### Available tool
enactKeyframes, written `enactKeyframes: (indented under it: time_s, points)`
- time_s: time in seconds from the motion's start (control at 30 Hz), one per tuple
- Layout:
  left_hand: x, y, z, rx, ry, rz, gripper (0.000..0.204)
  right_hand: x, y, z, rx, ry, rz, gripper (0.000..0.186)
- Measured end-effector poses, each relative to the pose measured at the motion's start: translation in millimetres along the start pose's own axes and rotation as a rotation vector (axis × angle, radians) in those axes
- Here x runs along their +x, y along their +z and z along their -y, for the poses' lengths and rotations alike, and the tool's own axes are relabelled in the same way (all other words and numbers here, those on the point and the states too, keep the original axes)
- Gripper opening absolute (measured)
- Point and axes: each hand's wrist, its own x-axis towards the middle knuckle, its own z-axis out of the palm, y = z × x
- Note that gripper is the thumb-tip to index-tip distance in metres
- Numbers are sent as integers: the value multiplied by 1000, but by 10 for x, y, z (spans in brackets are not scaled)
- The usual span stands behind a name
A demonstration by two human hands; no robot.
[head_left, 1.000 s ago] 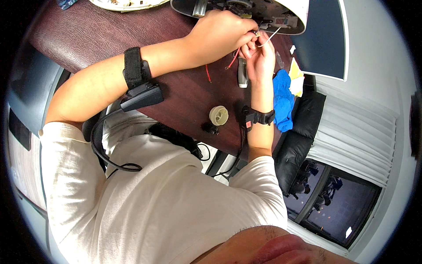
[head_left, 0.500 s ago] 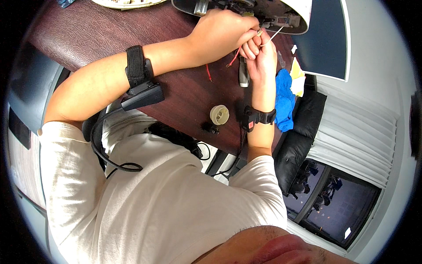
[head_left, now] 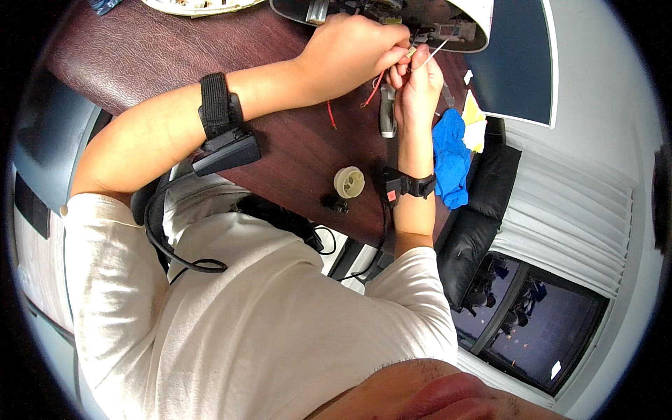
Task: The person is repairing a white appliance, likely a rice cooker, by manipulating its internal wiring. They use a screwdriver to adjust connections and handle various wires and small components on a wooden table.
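Observation:
My left hand (head_left: 350,52) is closed in a pinch, its fingertips at a small pale wire connector (head_left: 411,52). Close against it, my right hand (head_left: 418,84) has its fingers curled around a thin white wire (head_left: 438,49) that runs up toward an opened white-shelled appliance (head_left: 481,17). Inside the shell are dark parts and a metal piece, partly cut off by the upper edge. A red wire (head_left: 374,92) with a ring end dangles below my left hand, and a second red wire (head_left: 331,115) hangs to its left. The fingertips partly hide the connector.
On the dark red tabletop (head_left: 280,168) lie a grey-handled tool (head_left: 387,119), a round translucent cap (head_left: 348,182) and a small black part (head_left: 336,203). A blue cloth (head_left: 451,161) is right of my right forearm. A white dish (head_left: 203,8) stands at the far left.
My right fingers have shifted slightly at the connector, and the white wire's lower bend no longer shows below them. My left hand stays nearly in place.

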Motion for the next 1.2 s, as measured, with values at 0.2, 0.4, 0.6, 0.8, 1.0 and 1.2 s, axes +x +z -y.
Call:
enactKeyframes:
  time_s: [0.2, 0.4, 0.6, 0.8, 1.0, 1.2]
  points:
    - [-9, 7, 4, -27, 13, -45, 12, 40, -59, 62, 184, 185, 179, 44]
    - [-14, 12, 6, -40, 3, -39, 12, 17, 15, 135, 142, 246, 155, 51]
    - [-11, 2, -7, -51, 0, -37, 13, 63, 6, 65, 141, 174, 114, 55]
    - [-21, 2, -14, -7, -2, -33, 15, 112, -23, 48, 313, 314, 147, 57]
    - [-28, 15, 11, 60, 32, -26, 13, 72, 18, 50, 171, 222, 117, 56]
    - [-4, 4, 2, 43, 58, -37, 12, 71, 42, -32, 63, 51, -62, 51]
